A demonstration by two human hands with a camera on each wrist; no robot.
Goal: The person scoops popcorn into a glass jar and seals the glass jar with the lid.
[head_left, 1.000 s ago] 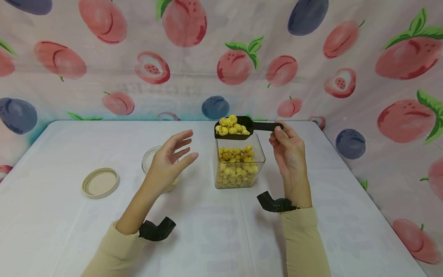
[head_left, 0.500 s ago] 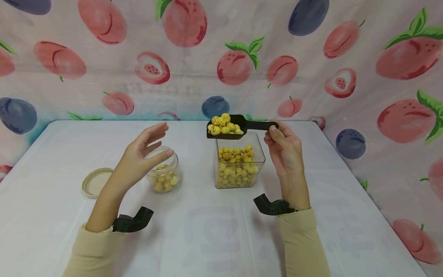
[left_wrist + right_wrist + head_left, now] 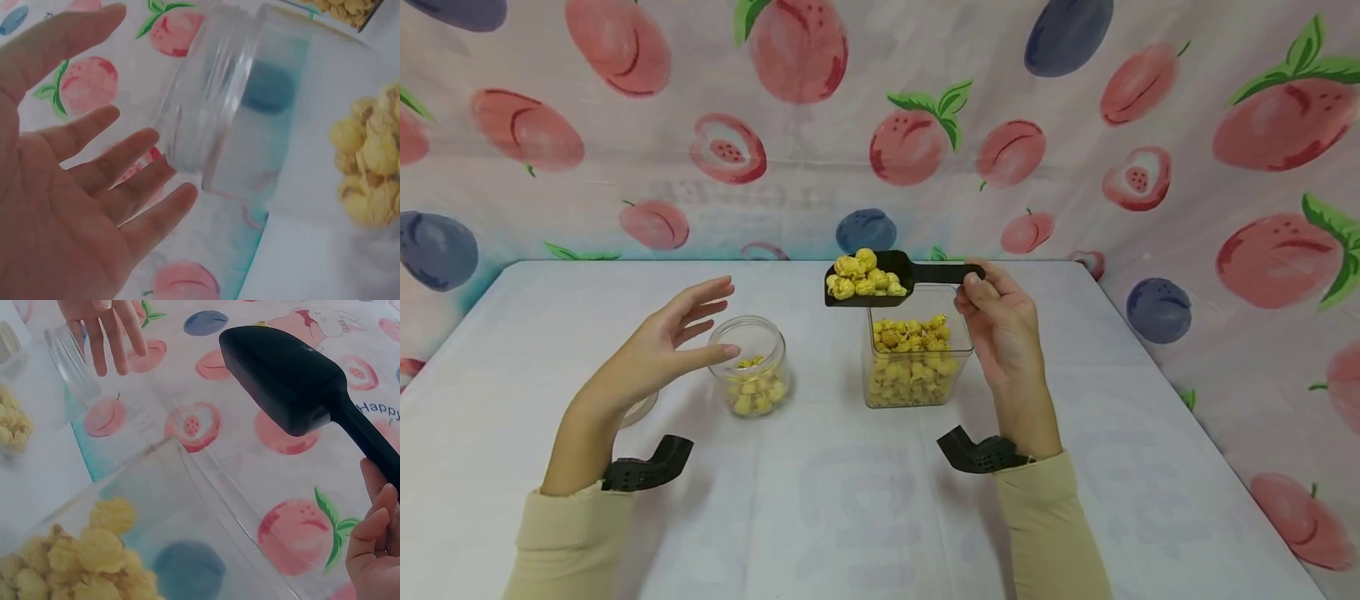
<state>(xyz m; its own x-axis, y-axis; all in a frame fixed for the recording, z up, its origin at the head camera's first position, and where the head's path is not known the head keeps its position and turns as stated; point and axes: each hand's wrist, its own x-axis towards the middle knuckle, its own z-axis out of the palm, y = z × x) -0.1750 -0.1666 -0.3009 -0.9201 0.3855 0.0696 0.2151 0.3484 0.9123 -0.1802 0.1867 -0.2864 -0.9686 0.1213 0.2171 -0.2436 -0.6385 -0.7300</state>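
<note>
My right hand [image 3: 1003, 329] grips the handle of a black scoop [image 3: 908, 275], held level with yellow popcorn [image 3: 857, 279] heaped in its bowl. The scoop is in the air above the left part of a clear square container [image 3: 917, 379] partly filled with popcorn. Further left stands a round clear jar [image 3: 752, 362], lidless, with some popcorn at its bottom. My left hand [image 3: 647, 350] hovers at the jar's left side, fingers spread and holding nothing. In the left wrist view, its fingertips are close to the rim of the jar [image 3: 231, 106]; whether they touch is unclear.
A round cream lid [image 3: 640, 410] lies on the table behind my left wrist, mostly hidden by it. A white cloth covers the table [image 3: 850, 500]. Behind hangs a fruit-print curtain [image 3: 820, 150], which continues along the right side.
My left hand has moved left, from in front of the jar to its left side, uncovering the jar and covering the lid. My right hand has carried the loaded scoop left.
</note>
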